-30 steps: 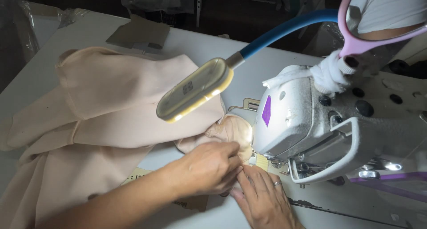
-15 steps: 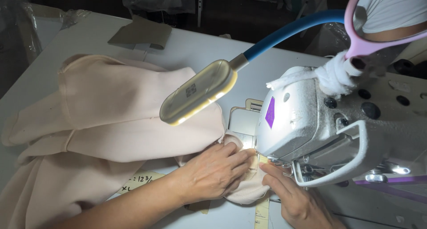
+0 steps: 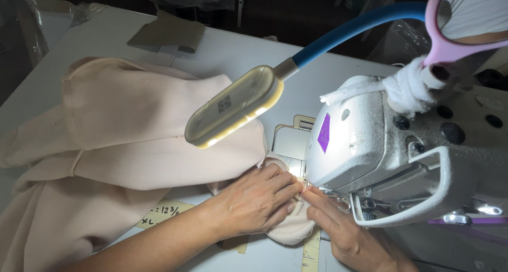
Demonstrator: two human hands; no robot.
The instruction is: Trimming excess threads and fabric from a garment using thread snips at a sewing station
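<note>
**Both hands press pink fabric at the sewing machine**

The left hand [image 3: 254, 203] lies flat, its grip loose and holding nothing, on the pale pink fabric [image 3: 143, 129] spread over the white counter [image 3: 233, 50]. The right hand [image 3: 344, 232] pinches the fabric's edge beside the white sewing machine [image 3: 391, 150], under the lamp [image 3: 233, 107].

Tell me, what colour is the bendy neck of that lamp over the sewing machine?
Blue: the lamp's flexible neck is bright blue, seen clearly in the head view, ending in a cream oblong lamp head.

Garment workshop: industrial sewing machine [image 3: 381, 150], gooseneck lamp [image 3: 233, 107], beige fabric [image 3: 132, 129].
</note>
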